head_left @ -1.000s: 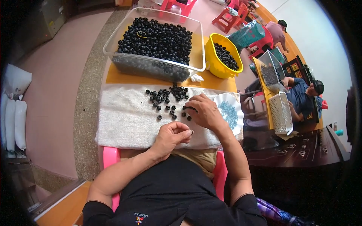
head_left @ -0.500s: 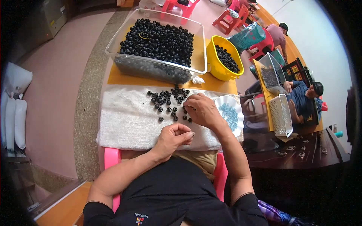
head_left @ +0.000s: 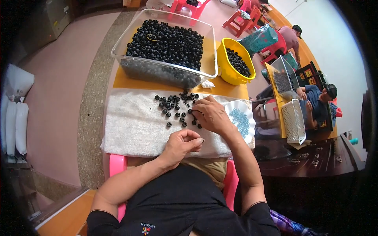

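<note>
Left hand [head_left: 181, 144]: just below the centre of the frame, over the towel [head_left: 130, 126], curled into a loose ring, thumb close to forefinger; at the thumb tip, a dark spot too small to identify, so cannot tell whether holding anything.
Right hand [head_left: 212, 114]: at the centre, palm down, partly closed, fingertips bunched at the edge of the loose beads [head_left: 168, 105]; apparently touching a black one, but cannot tell whether gripping it.
Loose beads: on the towel, mostly above the left hand and left of the right hand, black and round, some with holes showing; crowded toward the top, more spread out lower down.
Progress: hard to judge, with no separate finished group to make out on the towel; seemingly far more in the tub [head_left: 165, 70] and the yellow basket [head_left: 227, 74] than lying loose.
In the way: right hand, hiding part of the scatter; right forearm, close beside the dish [head_left: 251, 114].
Dish: white, wavy-rimmed, right of centre, with small pale-blue bits [head_left: 239, 119] inside.
Tub: clear, upper centre, on the desk [head_left: 138, 82], broadly filled with black beads.
Yellow basket: right of the tub, also with black beads.
Tissue [head_left: 208, 84]: crumpled, near the tub's lower right corner.
Farther out: at right, a co-worker [head_left: 315, 100] behind a white basket [head_left: 293, 122]; far left, white sacks [head_left: 15, 126].
</note>
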### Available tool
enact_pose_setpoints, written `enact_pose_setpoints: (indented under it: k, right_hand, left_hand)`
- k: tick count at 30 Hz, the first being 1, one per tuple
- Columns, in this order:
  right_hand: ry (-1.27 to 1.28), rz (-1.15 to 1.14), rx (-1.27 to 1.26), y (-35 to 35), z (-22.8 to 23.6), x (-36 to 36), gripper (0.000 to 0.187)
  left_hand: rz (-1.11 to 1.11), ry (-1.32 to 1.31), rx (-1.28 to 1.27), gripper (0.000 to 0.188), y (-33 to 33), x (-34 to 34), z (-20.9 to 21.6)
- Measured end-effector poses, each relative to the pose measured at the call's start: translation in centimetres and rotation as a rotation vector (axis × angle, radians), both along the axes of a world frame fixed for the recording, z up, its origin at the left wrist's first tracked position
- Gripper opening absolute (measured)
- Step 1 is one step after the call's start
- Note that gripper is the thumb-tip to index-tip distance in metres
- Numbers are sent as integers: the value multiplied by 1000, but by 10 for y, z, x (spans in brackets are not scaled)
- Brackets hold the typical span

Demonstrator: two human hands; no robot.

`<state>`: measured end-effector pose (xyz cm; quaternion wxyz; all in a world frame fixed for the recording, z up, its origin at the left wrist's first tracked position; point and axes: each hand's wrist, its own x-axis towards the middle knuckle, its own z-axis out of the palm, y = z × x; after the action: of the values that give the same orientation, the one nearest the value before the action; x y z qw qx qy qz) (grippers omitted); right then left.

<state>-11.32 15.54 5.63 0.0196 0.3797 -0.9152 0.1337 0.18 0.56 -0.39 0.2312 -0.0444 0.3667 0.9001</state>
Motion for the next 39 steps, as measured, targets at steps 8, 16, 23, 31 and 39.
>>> enact_pose_setpoints:
  k: [8, 16, 23, 31, 39]
  right_hand:
    - [29, -80, -34, -9, -4, -4, 17]
    - [26, -135, 108, -27, -18, -14, 18]
    - [-134, -225, 255, -46, 3, -13, 22]
    - [-57, -109, -277, -6, -5, 11, 18]
    - [-429, -170, -609, 24, -8, 45, 16]
  left_hand:
    - [0, -12, 4, 14, 0, 0, 1]
    - [-9, -3, -1, 15, 0, -1, 2]
    - [3, -7, 5, 14, 0, 0, 1]
    - [11, 7, -9, 13, -1, 0, 1]
    - [11, 4, -6, 14, 0, 0, 1]
